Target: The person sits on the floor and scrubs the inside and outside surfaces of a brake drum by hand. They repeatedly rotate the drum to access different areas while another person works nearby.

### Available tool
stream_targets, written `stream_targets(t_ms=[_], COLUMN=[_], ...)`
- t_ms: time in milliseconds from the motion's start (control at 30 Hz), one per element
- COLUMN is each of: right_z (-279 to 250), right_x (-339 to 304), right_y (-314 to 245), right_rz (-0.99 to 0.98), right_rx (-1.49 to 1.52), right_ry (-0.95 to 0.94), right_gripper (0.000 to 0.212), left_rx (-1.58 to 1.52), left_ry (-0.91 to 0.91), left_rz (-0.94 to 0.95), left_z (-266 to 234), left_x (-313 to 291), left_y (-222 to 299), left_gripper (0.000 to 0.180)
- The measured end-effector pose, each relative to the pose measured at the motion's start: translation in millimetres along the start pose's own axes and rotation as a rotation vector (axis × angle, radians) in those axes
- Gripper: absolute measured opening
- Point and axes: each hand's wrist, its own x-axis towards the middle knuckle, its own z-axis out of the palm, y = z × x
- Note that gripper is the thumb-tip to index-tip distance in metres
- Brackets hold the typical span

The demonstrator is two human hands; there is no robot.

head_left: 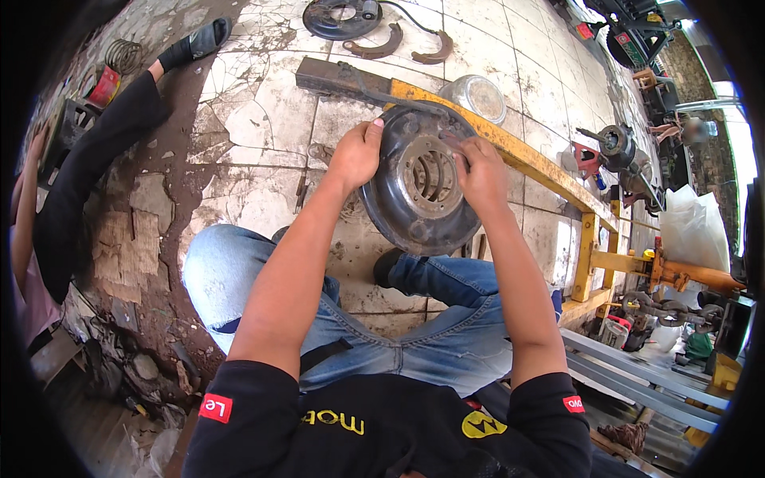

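A round black brake backing plate [381,193] with a bare metal ring around its centre hole is held up, tilted, above my knees. My left hand [357,155] grips its upper left rim, thumb on the near face and fingers hidden behind. On the right side, my right hand [480,171] is closed over the plate near the ring, fingertips bent onto its upper part. Whether a small piece is also pinched there I cannot make out. Beyond the plate lie two curved brake shoes [374,49] [434,49] and another black backing plate [339,17] with a cable.
A yellow steel frame [526,159] runs diagonally just behind the held plate, toward the right. Beside it sits a round silvery metal part [476,97]. Another person's leg [103,151] stretches in at the left, near a coil spring [123,56]. Cracked tiles [263,119] cover the floor.
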Motion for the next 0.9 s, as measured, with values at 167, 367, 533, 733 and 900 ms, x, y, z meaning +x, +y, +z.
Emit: stream_targets(t_ms=[167,367,533,733,900], right_z=[13.9,10.5,16.2,15.9,24.4], right_x=[4.2,1.9,-1.1,2.6,10.4], right_y=[12.9,3.7,8.3,-22.1,-41.0], right_rz=[-0.076,-0.052,0.006,0.004,0.060], right_rx=[0.009,-0.086,-0.056,0.107,-0.004], right_ry=[0.011,-0.030,-0.068,-0.091,-0.031], right_gripper=[0.017,0.023,0.032,0.034,0.033], left_rx=[0.000,0.004,-0.015,-0.036,-0.038], left_ry=[0.002,0.008,-0.030,-0.007,-0.024], left_rz=[0.009,0.002,-0.007,0.001,0.008], left_z=[2.1,2.8,3.1,1.7,-0.7], left_x=[0.4,3.1,1.7,1.5,0.5], left_y=[-1.5,-7.6,-3.7,-2.1,1.3], left_gripper=[0.060,0.060,0.060,0.059,0.058])
